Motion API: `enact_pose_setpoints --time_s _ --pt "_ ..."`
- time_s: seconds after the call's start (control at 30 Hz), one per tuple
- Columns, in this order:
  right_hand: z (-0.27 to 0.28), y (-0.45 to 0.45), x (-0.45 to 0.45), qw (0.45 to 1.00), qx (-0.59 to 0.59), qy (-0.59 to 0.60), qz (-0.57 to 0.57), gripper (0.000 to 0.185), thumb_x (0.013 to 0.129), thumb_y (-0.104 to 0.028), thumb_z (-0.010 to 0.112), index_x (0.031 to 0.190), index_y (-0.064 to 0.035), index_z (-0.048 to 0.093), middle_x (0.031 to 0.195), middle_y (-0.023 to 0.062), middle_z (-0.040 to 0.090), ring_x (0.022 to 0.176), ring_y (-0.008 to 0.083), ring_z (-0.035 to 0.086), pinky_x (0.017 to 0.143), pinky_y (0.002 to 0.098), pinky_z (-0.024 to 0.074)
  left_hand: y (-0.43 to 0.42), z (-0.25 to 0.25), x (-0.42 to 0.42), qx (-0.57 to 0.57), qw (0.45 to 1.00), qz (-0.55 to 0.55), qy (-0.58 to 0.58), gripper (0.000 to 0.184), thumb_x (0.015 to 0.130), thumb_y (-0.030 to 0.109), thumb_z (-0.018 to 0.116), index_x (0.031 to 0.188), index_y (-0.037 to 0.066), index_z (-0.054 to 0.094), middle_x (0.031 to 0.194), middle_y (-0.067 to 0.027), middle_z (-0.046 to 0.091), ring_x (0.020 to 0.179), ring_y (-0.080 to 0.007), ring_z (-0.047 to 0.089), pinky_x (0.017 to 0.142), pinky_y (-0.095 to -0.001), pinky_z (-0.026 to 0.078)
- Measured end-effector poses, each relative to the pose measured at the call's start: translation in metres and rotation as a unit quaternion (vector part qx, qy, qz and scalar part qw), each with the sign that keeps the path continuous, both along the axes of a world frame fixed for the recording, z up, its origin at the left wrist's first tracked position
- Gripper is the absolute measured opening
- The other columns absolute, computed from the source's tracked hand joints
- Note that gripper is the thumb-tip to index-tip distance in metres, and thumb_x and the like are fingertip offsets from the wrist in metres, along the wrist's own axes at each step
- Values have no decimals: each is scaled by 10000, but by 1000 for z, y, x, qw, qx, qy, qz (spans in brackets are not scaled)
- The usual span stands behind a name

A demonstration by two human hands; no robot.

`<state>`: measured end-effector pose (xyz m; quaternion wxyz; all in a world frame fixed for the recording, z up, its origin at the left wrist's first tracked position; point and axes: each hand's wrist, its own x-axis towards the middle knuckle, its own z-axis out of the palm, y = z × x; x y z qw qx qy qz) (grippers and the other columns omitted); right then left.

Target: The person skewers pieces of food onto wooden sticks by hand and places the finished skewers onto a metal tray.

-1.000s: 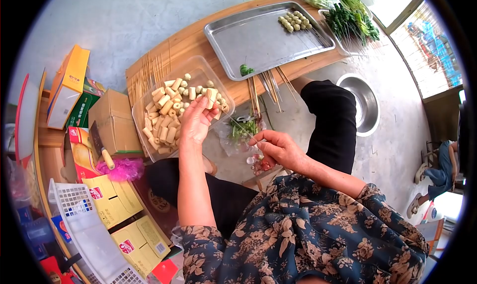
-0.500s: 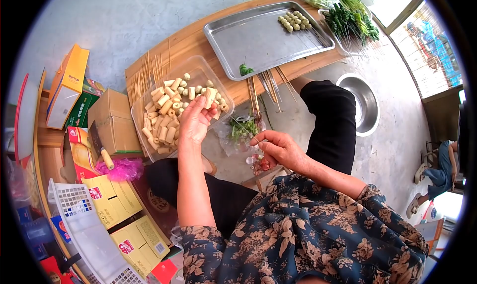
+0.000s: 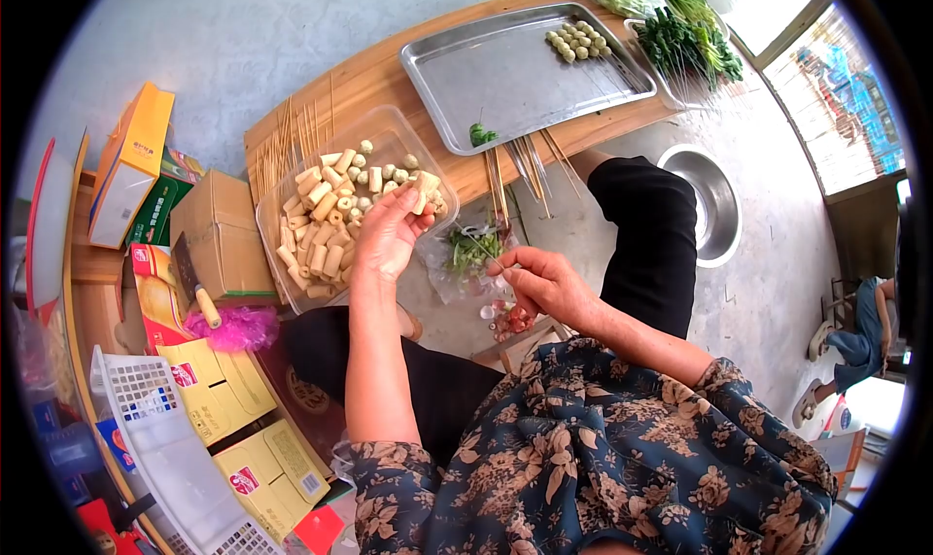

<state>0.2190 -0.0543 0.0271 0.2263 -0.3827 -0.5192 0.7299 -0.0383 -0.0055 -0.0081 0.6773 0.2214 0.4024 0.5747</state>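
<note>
Pinched in your left hand (image 3: 389, 239), a pale tube-shaped piece (image 3: 424, 191) rises above the plastic tub (image 3: 442, 156); your right hand (image 3: 549, 285) closes on a thin skewer (image 3: 493, 260) (tray (image 3: 505, 84) on the wooden table (image 3: 364, 79), steel basin (image 3: 717, 200) on the floor).

a stubby beige food piece (image 3: 424, 191) sat in the left hand (image 3: 387, 234); a thin skewer (image 3: 493, 260) slanted from the right hand (image 3: 546, 283).

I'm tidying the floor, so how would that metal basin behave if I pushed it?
The metal basin is probably stiff, given its shiny wall. Wide and low, it would likely slide on the smooth-looking floor rather than tip.
</note>
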Motion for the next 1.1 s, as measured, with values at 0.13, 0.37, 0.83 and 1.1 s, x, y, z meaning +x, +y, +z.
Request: enact_pose_setpoints --time_s 0.13,0.37,0.83,1.1 --pt "4 3 -3 1000 9 -12 -8 223 939 -139 446 1075 -5 560 580 -6 492 399 63 442 382 220 374 0 0 3 -3 1000 -27 -3 245 858 139 665 1063 18 607 877 -51 638 775 -153 614 704 -283 518" --pt "1 19 -13 999 39 -4 -33 191 941 -115 470 1029 7 586 604 -5 504 506 57 461 476 217 379 -3 -1 22 -10 992 -122 34 285 865 162 663 1086 -4 596 894 -64 650 782 -161 629 703 -293 525" --pt "-12 17 4 998 7 -32 -59 227 964 -133 458 1085 14 581 566 -30 445 492 47 400 473 208 334 20 -37 -4 144 635 80 755 303 823 41 557 1123 40 603 1132 -113 594 1003 -285 595 843 -351 483" --pt "-22 10 14 998 1 -38 -55 220 947 -139 484 1063 17 588 603 -38 455 521 39 405 467 213 331 27 -46 0 37 591 3 806 277 807 27 592 1083 39 608 1208 -122 534 1045 -324 565 851 -409 472"
